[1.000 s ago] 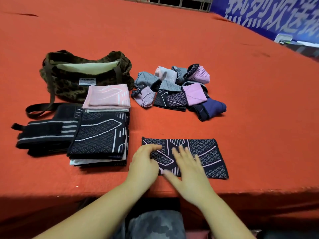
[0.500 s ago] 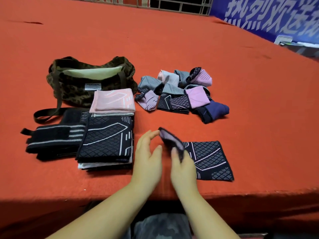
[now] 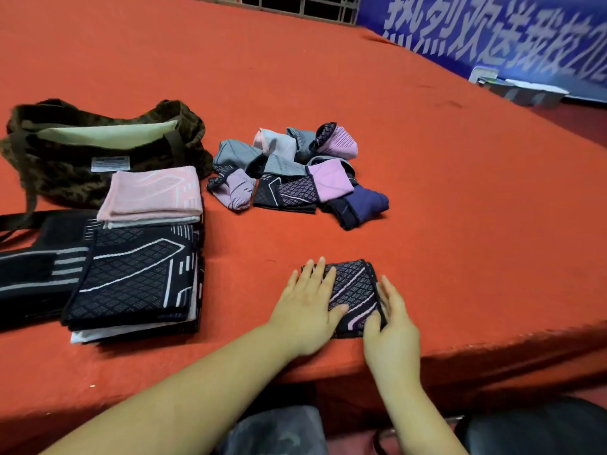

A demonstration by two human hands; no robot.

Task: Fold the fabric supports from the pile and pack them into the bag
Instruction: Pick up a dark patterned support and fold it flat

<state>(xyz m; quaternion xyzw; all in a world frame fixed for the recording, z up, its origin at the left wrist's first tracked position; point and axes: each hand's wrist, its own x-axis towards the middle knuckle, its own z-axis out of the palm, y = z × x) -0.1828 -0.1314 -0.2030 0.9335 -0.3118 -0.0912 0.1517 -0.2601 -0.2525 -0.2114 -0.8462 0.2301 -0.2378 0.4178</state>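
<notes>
Black patterned support (image 3: 356, 292) lies folded near the table edge (image 3: 492, 336), long axis pointing away from the person. Left hand (image 3: 307, 308) presses it flat with straight fingers; right hand (image 3: 392, 330), fingers relaxed, touches its right side. Bag (image 3: 65, 172) waits far left, nearer the left hand.

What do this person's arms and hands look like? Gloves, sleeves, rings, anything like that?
Nothing is worn on them. The left hand and the right hand are bare, with no gloves, and no rings or watch show. Both forearms are bare too, with no sleeve in view up to the picture's bottom edge. The fingernails look short and unpainted.
</notes>
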